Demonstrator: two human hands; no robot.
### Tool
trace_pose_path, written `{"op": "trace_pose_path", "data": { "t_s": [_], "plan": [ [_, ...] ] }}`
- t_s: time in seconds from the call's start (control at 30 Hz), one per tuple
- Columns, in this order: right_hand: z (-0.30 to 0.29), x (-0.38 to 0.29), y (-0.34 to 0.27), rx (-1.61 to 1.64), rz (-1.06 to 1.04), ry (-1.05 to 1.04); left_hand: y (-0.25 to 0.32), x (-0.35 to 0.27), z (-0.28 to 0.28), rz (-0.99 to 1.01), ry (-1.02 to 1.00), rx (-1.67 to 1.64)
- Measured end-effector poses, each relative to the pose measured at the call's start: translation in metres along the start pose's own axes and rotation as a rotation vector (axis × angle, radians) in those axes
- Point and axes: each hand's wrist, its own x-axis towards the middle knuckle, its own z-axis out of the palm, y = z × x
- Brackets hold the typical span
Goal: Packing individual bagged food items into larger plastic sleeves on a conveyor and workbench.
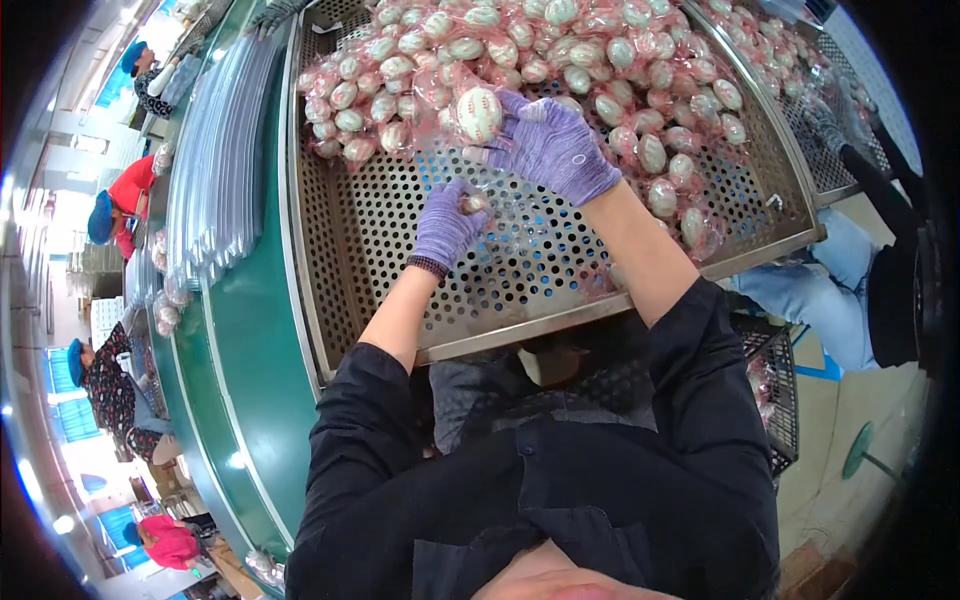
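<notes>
My right hand [555, 146], in a purple knitted glove, grips a white baseball-like ball [479, 115] with red stitch marks at the near edge of a heap. Lower and to the left, my left hand [450, 225], gloved alike, pinches a small wrapped piece [474, 202] between thumb and fingers; what it is exactly I cannot tell. Clear film trails beside it over the tray's holes. The heap of similar balls [585, 56], wrapped in clear and reddish film, covers the far part of a perforated metal tray [525, 322].
Left of the tray runs a green conveyor belt [255, 352] bearing a stack of long clear plastic pieces [225, 150]. At the right, a co-worker's sleeved arm reaches into another perforated tray [832, 195]. A black plastic crate [784, 397] stands below right. Several people work at the far left.
</notes>
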Motion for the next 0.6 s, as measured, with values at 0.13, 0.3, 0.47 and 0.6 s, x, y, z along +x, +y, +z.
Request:
{"op": "trace_pose_path", "data": {
  "t_s": [0.13, 0.3, 0.47, 0.6],
  "plan": [
    [-0.003, -0.004, 0.000, 0.024, -0.018, 0.010, 0.010, -0.001, -0.003, -0.011, -0.010, 0.035],
    [-0.002, -0.004, 0.003, 0.040, -0.012, 0.030, 0.002, -0.001, 0.002, -0.013, -0.017, -0.004],
    [-0.009, -0.003, 0.002, -0.146, 0.005, 0.046, 0.008, -0.002, 0.001, -0.060, -0.035, -0.064],
    [-0.014, 0.005, 0.007, -0.883, -0.055, 0.482, 0.010, -0.012, 0.002, -0.045, 0.056, 0.035]
  ]
}}
